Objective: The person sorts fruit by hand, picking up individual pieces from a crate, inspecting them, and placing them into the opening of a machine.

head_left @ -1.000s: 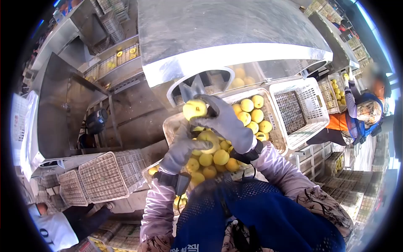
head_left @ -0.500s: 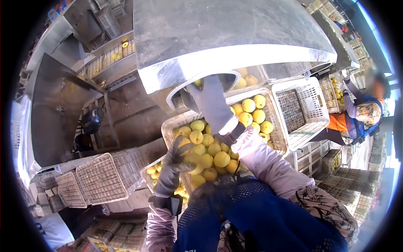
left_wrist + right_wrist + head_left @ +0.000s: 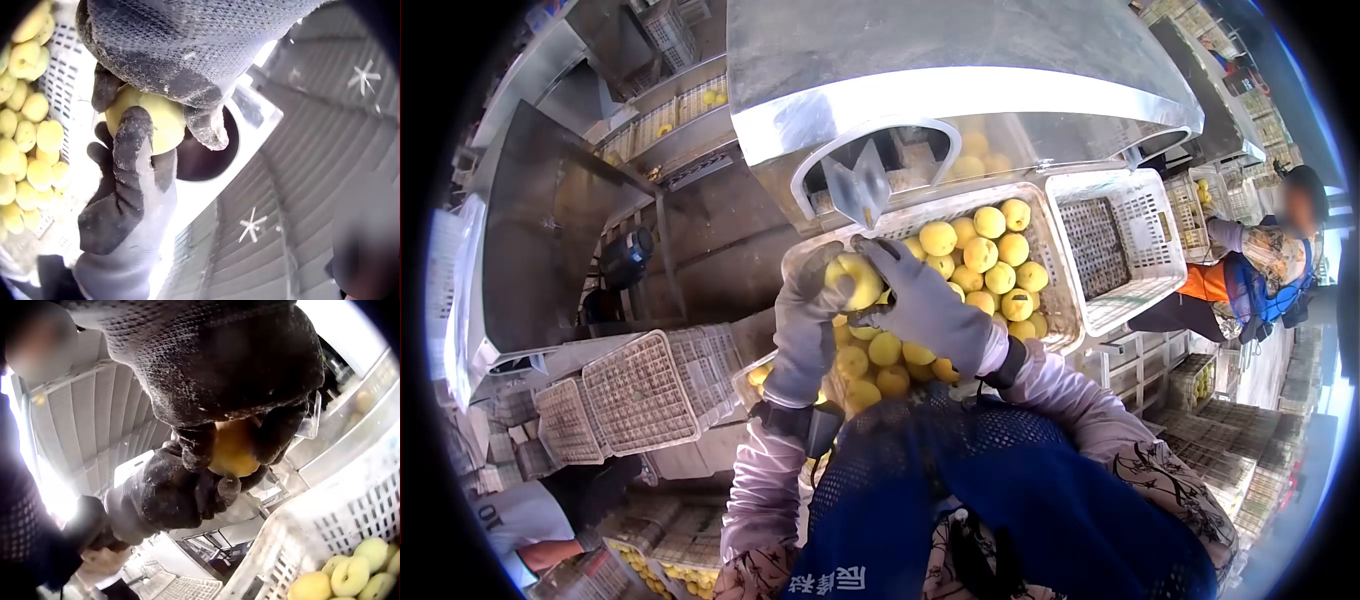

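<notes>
Both grey-gloved hands hold one yellow peach above a crate of peaches. My left hand grips its left side. From the right, my right hand has its fingers and thumb at the fruit. In the left wrist view a gloved finger lies across the peach, and fingers of both hands surround it. The right wrist view shows the peach between dark glove fingertips. Just beyond the hands, a pointed metal piece stands in the machine's oval opening. The crate holds several peaches, partly hidden by my arms.
A steel machine hood rises behind the crate. A second white crate stands at the right, and stacked crates at the left. Another person works at far right; a person in white is lower left.
The right hand held a peach before the machine opening, then reached inside it while the left hovered over the crate. It has drawn back, and both hands now hold a peach together.
</notes>
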`<act>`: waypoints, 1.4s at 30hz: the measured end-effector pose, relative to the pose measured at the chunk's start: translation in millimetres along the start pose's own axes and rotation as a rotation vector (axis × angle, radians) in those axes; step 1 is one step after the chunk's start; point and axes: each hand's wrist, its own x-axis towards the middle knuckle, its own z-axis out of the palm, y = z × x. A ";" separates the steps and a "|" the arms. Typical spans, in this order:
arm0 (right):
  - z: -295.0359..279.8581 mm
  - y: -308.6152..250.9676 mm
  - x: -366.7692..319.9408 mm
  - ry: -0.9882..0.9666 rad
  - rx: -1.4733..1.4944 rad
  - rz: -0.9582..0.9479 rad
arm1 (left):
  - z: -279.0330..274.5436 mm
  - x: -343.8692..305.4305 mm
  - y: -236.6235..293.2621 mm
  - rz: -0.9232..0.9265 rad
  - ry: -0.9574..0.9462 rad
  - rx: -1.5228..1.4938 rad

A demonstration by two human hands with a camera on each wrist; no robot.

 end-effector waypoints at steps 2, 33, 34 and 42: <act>0.5 -5.8 -6.2 0.080 -0.102 0.073 | 11.7 2.1 -1.5 0.276 0.006 0.244; 52.7 156.9 -13.0 -0.176 -0.010 0.428 | -49.0 53.0 -147.7 -0.136 0.008 1.930; 75.9 182.4 -9.8 -0.163 -0.002 0.372 | -50.2 53.5 -148.1 -0.094 0.024 1.938; 107.6 202.4 18.4 -0.220 0.234 0.284 | -40.6 51.1 -118.8 -0.208 0.007 1.929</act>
